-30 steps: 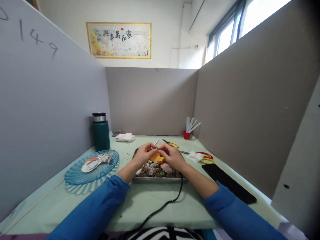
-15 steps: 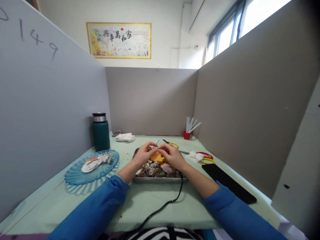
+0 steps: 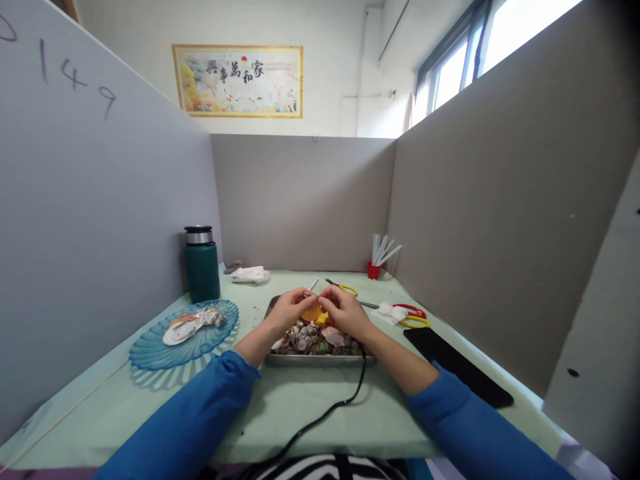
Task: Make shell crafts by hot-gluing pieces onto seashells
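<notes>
Both hands meet over a metal tray [image 3: 320, 361] heaped with small seashells [image 3: 303, 339]. My left hand [image 3: 291, 308] is closed in a pinch on something small, mostly hidden by the fingers. Its fingertips almost touch those of my right hand [image 3: 344, 310], also pinched, with whatever it grips too small to name. Just below the fingers lies an orange-yellow object [image 3: 314, 312], partly covered. A thin white stick [image 3: 314, 284] shows beyond the left fingertips. Pinkish shells [image 3: 334, 339] rest near the right wrist.
A blue scalloped plate [image 3: 150, 353] with shells stands left, before a green bottle [image 3: 203, 273]. Right of the tray are scissors [image 3: 415, 322], crumpled tissue [image 3: 389, 312] and a black slab [image 3: 457, 367]. A black cord [image 3: 330, 408] runs toward me. Behind stands a red cup [image 3: 373, 271] of white sticks.
My left fingers have curled in slightly, and the right fingertips have shifted a little. The orange-yellow object shows less. Arms and surroundings stay put.
</notes>
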`<action>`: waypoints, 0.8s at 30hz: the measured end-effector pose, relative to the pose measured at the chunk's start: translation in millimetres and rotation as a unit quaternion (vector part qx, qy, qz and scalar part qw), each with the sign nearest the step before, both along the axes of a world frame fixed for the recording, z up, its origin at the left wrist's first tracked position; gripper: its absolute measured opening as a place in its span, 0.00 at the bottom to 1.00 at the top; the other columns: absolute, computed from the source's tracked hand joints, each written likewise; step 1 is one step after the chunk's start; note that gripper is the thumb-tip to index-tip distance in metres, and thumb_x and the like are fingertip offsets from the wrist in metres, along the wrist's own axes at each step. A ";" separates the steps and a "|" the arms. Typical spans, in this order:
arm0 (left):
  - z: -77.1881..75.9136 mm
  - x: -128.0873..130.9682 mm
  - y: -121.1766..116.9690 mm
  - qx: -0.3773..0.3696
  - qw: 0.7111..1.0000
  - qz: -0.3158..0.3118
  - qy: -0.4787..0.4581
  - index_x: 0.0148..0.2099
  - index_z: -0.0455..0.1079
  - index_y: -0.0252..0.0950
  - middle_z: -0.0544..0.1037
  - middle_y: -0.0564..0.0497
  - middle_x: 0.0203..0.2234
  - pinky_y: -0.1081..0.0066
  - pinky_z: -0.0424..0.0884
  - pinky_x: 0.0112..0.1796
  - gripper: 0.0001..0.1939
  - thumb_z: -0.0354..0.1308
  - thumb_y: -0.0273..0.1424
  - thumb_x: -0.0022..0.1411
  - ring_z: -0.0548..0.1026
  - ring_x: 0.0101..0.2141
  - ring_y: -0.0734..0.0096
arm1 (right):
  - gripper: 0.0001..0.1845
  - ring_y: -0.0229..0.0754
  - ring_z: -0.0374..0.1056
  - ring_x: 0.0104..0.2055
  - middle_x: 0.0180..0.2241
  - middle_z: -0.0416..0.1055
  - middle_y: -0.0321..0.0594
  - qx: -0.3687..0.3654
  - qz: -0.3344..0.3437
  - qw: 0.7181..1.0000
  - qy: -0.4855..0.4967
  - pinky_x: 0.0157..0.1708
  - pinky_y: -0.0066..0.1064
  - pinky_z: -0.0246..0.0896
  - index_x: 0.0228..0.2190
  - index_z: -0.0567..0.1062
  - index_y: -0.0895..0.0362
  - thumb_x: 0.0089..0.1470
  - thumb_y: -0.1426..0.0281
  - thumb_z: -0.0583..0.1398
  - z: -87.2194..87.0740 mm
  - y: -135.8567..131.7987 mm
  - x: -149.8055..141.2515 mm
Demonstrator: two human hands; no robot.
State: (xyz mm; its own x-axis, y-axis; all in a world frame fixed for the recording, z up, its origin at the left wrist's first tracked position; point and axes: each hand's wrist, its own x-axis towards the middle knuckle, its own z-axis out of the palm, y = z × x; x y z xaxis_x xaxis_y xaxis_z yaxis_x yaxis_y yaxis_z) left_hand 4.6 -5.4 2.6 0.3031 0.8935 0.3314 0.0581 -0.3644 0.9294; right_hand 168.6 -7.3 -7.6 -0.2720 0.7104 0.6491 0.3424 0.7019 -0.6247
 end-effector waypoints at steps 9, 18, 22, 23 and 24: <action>3.6 0.2 -3.4 0.019 1.000 0.002 0.016 0.32 0.68 0.31 0.70 0.53 0.22 0.78 0.62 0.25 0.17 0.59 0.41 0.49 0.66 0.24 0.76 | 0.09 0.33 0.58 0.22 0.21 0.63 0.32 -0.004 -0.023 0.999 -0.030 0.23 0.23 0.52 0.25 0.65 0.57 0.54 0.66 0.53 2.1 -1.7 0.6; 2.1 0.1 -1.7 0.024 0.999 0.009 0.036 0.31 0.68 0.30 0.70 0.53 0.21 0.77 0.61 0.25 0.18 0.59 0.42 0.49 0.67 0.24 0.76 | 0.09 0.33 0.58 0.22 0.20 0.63 0.31 -0.034 -0.019 0.998 -0.045 0.22 0.23 0.50 0.25 0.65 0.57 0.54 0.67 0.53 3.0 -3.3 0.7; 2.5 0.8 -3.0 0.014 1.000 0.009 0.027 0.34 0.68 0.30 0.70 0.53 0.22 0.76 0.62 0.25 0.19 0.59 0.42 0.49 0.67 0.24 0.75 | 0.10 0.33 0.57 0.22 0.20 0.62 0.31 -0.011 -0.024 0.999 -0.043 0.22 0.23 0.50 0.24 0.65 0.57 0.54 0.67 0.53 2.7 -2.4 0.7; 2.5 0.9 -3.2 0.009 1.000 0.006 0.022 0.35 0.68 0.31 0.71 0.53 0.22 0.76 0.63 0.25 0.19 0.59 0.43 0.48 0.68 0.24 0.75 | 0.10 0.33 0.57 0.22 0.20 0.62 0.32 -0.005 -0.024 0.999 -0.042 0.22 0.23 0.50 0.24 0.65 0.57 0.54 0.67 0.53 2.6 -2.3 0.7; 2.5 1.1 -3.3 0.007 1.000 0.003 0.017 0.35 0.67 0.31 0.71 0.53 0.23 0.76 0.63 0.25 0.19 0.60 0.42 0.48 0.68 0.24 0.75 | 0.10 0.33 0.58 0.22 0.20 0.62 0.32 0.001 -0.023 0.999 -0.042 0.23 0.23 0.50 0.24 0.66 0.58 0.54 0.67 0.53 2.4 -2.3 0.7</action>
State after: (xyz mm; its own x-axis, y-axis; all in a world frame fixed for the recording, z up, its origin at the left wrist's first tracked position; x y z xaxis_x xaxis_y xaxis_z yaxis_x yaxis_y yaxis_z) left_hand 5.7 -8.7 5.1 0.3086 0.8911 0.3328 0.0912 -0.3760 0.9221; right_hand 169.3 -9.6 -5.2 -0.2924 0.7227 0.6263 0.4261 0.6848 -0.5912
